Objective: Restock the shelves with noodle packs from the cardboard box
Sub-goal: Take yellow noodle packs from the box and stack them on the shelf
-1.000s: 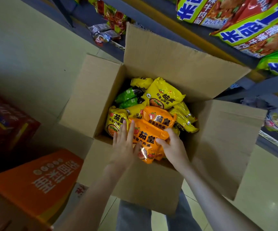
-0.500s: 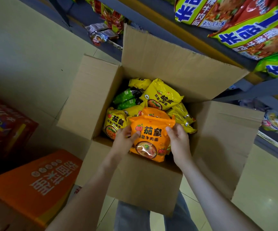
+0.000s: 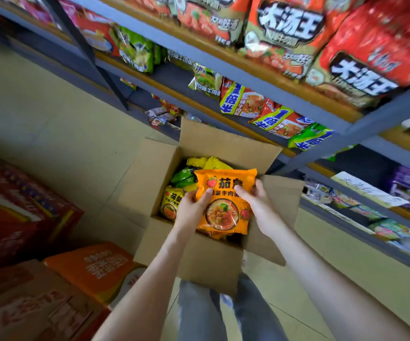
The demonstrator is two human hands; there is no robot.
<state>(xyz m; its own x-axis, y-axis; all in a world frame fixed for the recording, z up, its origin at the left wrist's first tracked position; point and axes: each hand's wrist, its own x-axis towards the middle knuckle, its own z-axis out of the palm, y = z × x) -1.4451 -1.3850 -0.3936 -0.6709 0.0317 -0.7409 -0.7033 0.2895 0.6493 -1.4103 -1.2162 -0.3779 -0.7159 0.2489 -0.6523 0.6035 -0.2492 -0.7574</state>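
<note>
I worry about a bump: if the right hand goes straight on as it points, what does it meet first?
The right hand holds the orange pack; beyond that, probably the box's rear flap, though depth is unclear.

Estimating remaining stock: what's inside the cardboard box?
Inside the cardboard box, yellow noodle packs and green packs show at the left and far side. The orange noodle pack, held by the left hand and right hand, covers the rest; lower layers are hidden.
</note>
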